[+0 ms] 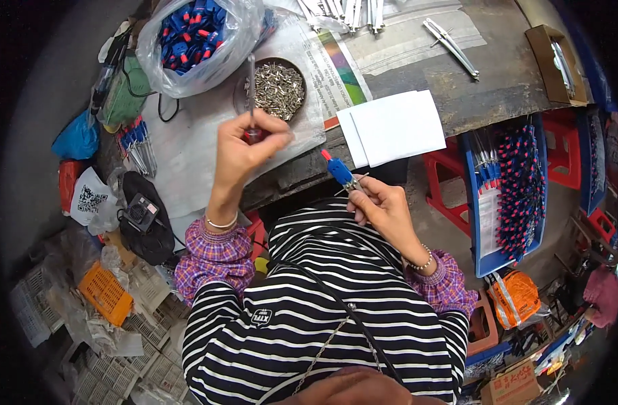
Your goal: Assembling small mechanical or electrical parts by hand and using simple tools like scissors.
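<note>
Blue plastic piece with a red tip and thin metal legs (341, 171) is pinched in the fingers of the right hand (383, 209), which is closed on it and holds it up over the front edge of the surface (498, 74). Going from big things to small ones: the grey worn surface fills the top of the view, and a big clear plastic bag full of blue and red parts (194, 40) sits on it at the upper left. A blue tray lined with rows of blue and red pieces (508, 196) stands to the right, below the surface. White sheets of paper (393, 127) lie near the front edge of the surface, just above the right hand. A round dark bowl of small silver metal bits (274, 89) rests beside the bag. The left hand (245, 148) is closed around a thin silver metal rod (251, 84), held upright just in front of the bowl. The two hands are well apart.
</note>
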A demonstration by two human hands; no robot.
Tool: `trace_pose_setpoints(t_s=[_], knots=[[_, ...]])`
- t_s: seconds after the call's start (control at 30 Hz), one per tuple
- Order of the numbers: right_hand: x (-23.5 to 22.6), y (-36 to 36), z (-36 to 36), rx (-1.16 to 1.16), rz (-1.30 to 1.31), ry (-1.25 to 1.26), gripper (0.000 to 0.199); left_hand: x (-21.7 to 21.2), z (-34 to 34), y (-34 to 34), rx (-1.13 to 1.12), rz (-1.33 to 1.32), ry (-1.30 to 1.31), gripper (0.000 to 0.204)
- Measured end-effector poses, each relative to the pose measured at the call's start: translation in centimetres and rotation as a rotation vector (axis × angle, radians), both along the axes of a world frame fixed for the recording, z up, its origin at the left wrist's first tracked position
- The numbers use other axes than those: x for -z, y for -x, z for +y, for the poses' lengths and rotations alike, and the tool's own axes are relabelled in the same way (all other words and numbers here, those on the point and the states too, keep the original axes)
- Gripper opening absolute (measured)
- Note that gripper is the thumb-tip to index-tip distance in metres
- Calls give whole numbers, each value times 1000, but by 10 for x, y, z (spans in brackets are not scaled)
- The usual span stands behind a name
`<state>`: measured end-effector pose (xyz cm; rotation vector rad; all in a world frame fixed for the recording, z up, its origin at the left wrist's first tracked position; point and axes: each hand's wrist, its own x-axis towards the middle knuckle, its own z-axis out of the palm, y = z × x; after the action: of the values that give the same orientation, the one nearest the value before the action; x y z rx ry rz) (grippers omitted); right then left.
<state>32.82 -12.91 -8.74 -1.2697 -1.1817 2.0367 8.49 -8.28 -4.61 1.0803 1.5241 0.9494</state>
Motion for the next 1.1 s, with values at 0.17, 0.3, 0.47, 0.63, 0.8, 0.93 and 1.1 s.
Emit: trace_pose_setpoints(t_s=[0.17,0.3,0.47,0.63,0.8,0.93,1.1], knots=[[-2,4,-2,85,66,95,18,20,-14,-13,181,-162,-90,10],[-4,2,-1,30,58,67,25,10,-20,-27,211,-108,70,10],[-9,7,-4,12,-193,-357,26,10,-24,-30,244,-85,96,16],[-4,8,-8,20,-256,-528,29,11,-26,-33,286,16,78,22],[-10,8,-8,11,-319,-623,30,14,-28,-33,279,20,86,25],[-12,7,-8,-55,-364,-823,31,10,-31,-37,294,124,78,26],[-8,9,-9,-29,-319,-833,33,10,-31,-36,274,99,87,25]])
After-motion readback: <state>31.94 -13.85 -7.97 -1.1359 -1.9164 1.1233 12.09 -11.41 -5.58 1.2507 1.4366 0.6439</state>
